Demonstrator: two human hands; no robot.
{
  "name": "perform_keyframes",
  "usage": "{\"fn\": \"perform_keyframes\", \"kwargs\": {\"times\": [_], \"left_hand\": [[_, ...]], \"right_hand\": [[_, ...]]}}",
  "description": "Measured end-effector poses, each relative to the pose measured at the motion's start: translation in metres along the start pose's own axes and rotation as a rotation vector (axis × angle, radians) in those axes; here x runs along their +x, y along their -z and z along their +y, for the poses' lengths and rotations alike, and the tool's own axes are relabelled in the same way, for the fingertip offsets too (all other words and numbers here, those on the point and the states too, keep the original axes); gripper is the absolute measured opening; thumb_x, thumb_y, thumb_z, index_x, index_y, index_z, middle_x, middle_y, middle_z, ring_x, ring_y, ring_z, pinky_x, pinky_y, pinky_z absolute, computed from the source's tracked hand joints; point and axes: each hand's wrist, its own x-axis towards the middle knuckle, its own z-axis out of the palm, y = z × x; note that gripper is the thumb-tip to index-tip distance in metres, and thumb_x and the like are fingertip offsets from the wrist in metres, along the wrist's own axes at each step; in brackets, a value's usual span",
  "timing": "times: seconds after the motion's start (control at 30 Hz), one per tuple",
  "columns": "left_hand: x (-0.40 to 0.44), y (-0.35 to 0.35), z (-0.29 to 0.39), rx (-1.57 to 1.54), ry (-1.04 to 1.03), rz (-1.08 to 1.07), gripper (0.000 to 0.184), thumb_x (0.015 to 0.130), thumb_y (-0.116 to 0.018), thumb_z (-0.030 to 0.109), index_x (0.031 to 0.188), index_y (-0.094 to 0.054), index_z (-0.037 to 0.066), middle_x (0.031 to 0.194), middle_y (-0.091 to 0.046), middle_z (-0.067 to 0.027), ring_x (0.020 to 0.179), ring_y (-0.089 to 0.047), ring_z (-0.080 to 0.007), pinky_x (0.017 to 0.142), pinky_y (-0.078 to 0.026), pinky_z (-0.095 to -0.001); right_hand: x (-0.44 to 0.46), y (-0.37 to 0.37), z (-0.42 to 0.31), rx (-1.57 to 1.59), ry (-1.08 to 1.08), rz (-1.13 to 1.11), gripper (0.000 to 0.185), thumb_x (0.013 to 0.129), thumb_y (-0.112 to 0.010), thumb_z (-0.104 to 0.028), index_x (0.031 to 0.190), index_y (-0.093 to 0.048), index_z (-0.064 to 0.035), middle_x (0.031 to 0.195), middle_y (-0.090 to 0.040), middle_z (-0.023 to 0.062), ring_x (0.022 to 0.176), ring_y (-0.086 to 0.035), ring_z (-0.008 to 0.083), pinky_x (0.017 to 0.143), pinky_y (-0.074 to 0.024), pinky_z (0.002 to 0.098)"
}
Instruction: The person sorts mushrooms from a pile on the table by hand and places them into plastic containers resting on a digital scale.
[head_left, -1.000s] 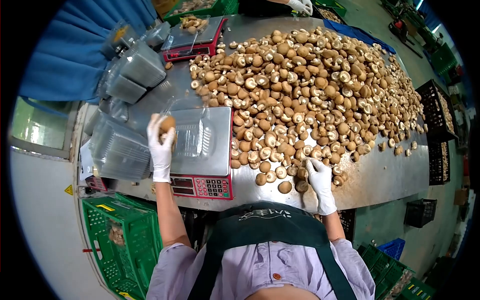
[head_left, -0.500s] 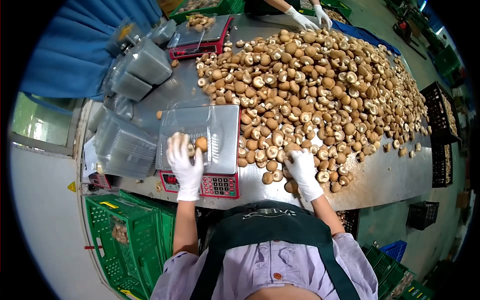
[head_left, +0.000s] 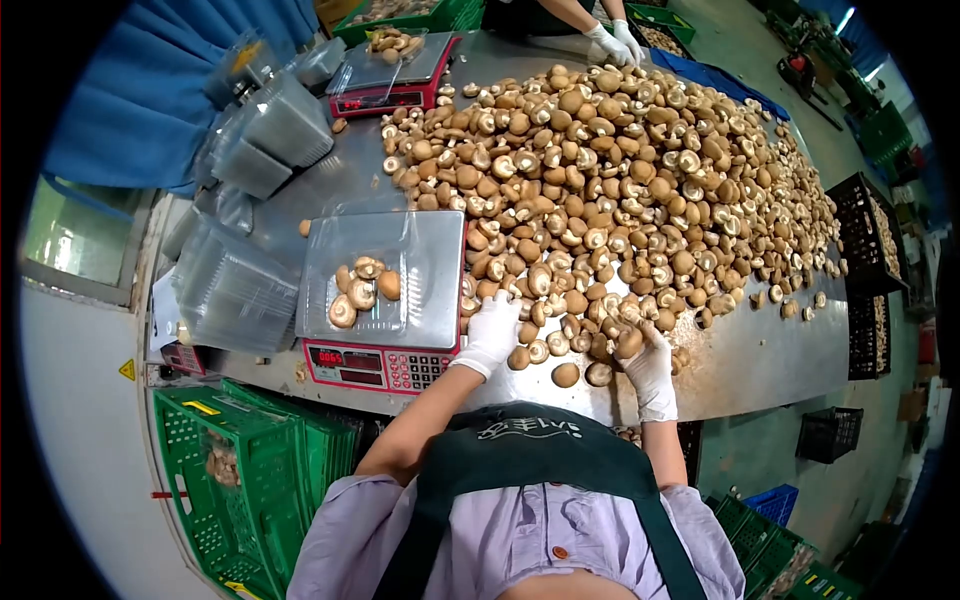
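Note:
My left hand (head_left: pixel 490 338), in a white glove, is at the pile's near left edge, beside the scale (head_left: pixel 437 270); its fingers are slightly apart over mushrooms. My right hand (head_left: pixel 650 372), also gloved, grips a brown mushroom (head_left: pixel 628 343) at the near edge of the mushroom pile (head_left: pixel 610 190). On the scale lies a clear plastic tray (head_left: pixel 402 310) with several mushrooms (head_left: pixel 343 311) in its lower left part. The scale's red display is lit.
Stacked clear trays (head_left: pixel 235 290) stand left of the scale. A second scale (head_left: pixel 440 75) holds more mushrooms farther back. Across the table are a co-worker's gloved hands (head_left: pixel 612 42). Green crates (head_left: pixel 235 480) stand below left, black crates (head_left: pixel 868 230) at the right.
My left hand went from the left side over the tray, then right to the pile. Several mushrooms now show in the tray. My right hand has a mushroom lifted. The co-worker's hands came to the pile.

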Motion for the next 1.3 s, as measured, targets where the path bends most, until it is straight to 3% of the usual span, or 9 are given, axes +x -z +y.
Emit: {"fn": "perform_keyframes", "kwargs": {"times": [0.1,0.2,0.47,0.63,0.77,0.8,0.9,1.03,1.3], "left_hand": [[-0.012,0.005,-0.009,-0.268,-0.061,0.136,0.027,0.079,-0.062,0.012,0.105,-0.06,0.005,0.105,-0.054,-0.0135,0.099,-0.057,-0.0321,0.079,-0.051,-0.0431],[-0.029,-0.005,-0.016,-0.72,-0.1,0.229,0.035,0.078,-0.056,0.003,0.114,-0.059,0.006,0.114,-0.058,-0.014,0.101,-0.06,-0.0276,0.09,-0.048,-0.0363],[-0.062,-0.024,-0.025,-2.434,0.333,-0.737,0.033,0.091,-0.044,0.024,0.112,-0.058,0.002,0.094,-0.064,-0.0102,0.088,-0.063,-0.025,0.082,-0.053,-0.043],[-0.057,-0.009,-0.011,-2.395,0.488,-0.685,0.061,0.096,-0.032,0.058,0.12,-0.055,0.006,0.088,-0.065,-0.0084,0.063,-0.061,-0.02,0.048,-0.052,-0.0318],[-0.053,-0.022,-0.007,-2.397,0.285,-0.736,0.072,0.091,-0.029,0.068,0.133,-0.044,0.012,0.109,-0.063,-0.0135,0.079,-0.066,-0.0293,0.047,-0.051,-0.0283],[-0.049,-0.007,0.01,-2.307,0.653,-0.607,0.072,0.092,-0.032,0.066,0.137,-0.041,0.01,0.116,-0.061,-0.0127,0.087,-0.066,-0.0311,0.049,-0.054,-0.0302],[-0.05,-0.042,-0.013,-2.602,0.171,-1.106,0.073,0.091,-0.04,0.061,0.14,-0.038,0.007,0.133,-0.05,-0.0181,0.113,-0.056,-0.0354,0.063,-0.058,-0.0378],[-0.054,-0.036,-0.02,-2.64,0.098,-1.138,0.067,0.09,-0.052,0.049,0.141,-0.038,0.009,0.15,-0.025,-0.0218,0.134,-0.032,-0.0432,0.081,-0.056,-0.0476],[-0.065,-0.046,-0.032,-2.502,0.423,-0.941,0.05,0.096,-0.045,0.042,0.13,-0.049,0.005,0.134,-0.05,-0.0196,0.113,-0.057,-0.0384,0.069,-0.059,-0.0409]], "right_hand": [[0.013,-0.007,0.001,-0.068,-0.101,0.032,0.039,0.093,-0.055,-0.028,0.118,-0.054,0.0018,0.107,-0.061,0.009,0.079,-0.061,0.0159,0.069,-0.0529,0.0265],[0.028,-0.046,0.007,-0.958,0.016,0.025,0.041,0.089,-0.06,-0.032,0.118,-0.059,-0.0025,0.092,-0.066,0.0056,0.074,-0.061,0.0146,0.068,-0.0515,0.027],[0.098,-0.087,0.066,-1.883,0.593,-0.072,0.051,0.073,-0.073,-0.032,0.117,-0.062,-0.0112,0.115,-0.064,0.0148,0.102,-0.062,0.0307,0.088,-0.0494,0.0371],[0.051,-0.101,0.046,-1.286,0.365,-0.23,0.049,0.078,-0.071,-0.028,0.122,-0.06,-0.0082,0.108,-0.067,0.0099,0.092,-0.065,0.0179,0.079,-0.051,0.0295],[-0.007,-0.103,0.046,-1.399,0.251,-0.435,0.048,0.08,-0.071,-0.029,0.121,-0.059,-0.0075,0.12,-0.062,0.0119,0.112,-0.058,0.0241,0.093,-0.0466,0.0328],[-0.012,-0.099,0.048,-1.42,0.311,-0.489,0.047,0.08,-0.071,-0.029,0.12,-0.06,-0.0076,0.121,-0.061,0.013,0.114,-0.057,0.0261,0.094,-0.0463,0.0339],[-0.01,-0.093,0.038,-1.388,0.388,-0.303,0.036,0.083,-0.071,-0.018,0.115,-0.062,-0.0028,0.113,-0.063,0.0133,0.106,-0.06,0.0214,0.093,-0.0458,0.0324],[0.021,-0.086,0.039,-1.649,0.56,-0.14,0.025,0.08,-0.068,-0.02,0.102,-0.067,-0.0085,0.092,-0.066,0.0129,0.086,-0.064,0.0287,0.076,-0.0518,0.0361],[0.091,-0.126,0.104,-2.04,0.982,-0.606,0.015,0.077,-0.061,-0.015,0.089,-0.069,-0.0115,0.089,-0.065,0.0027,0.083,-0.059,0.025,0.071,-0.0481,0.0367]]}}
